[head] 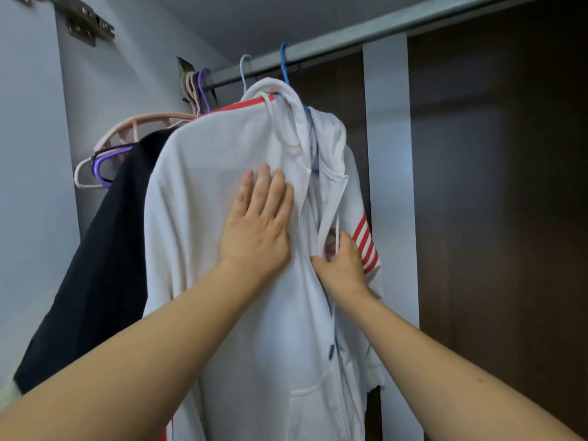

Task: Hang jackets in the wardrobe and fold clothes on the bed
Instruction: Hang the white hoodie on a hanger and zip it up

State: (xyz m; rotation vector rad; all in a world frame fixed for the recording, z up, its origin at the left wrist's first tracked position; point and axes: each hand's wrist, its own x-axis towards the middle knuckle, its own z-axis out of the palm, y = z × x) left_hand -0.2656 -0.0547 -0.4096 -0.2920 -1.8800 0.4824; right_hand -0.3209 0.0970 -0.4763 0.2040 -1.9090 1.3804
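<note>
On the wardrobe rail [350, 33] a white hooded jacket [229, 173] with red stripes hangs from a blue hanger [284, 63], the left hand [257, 227] pressed flat on its front and the right hand [342, 265] pinching its zipper edge, a black garment [101, 265] beside it.

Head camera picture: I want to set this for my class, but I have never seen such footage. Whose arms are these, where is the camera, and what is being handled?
The camera sits on a person's head, so both arms are theirs. A white hooded jacket hangs on a blue hanger from the wardrobe rail. The left hand lies flat against its front. The right hand pinches the front edge by the zip. A black garment hangs beside it, left in the picture, with empty hangers behind.
</note>
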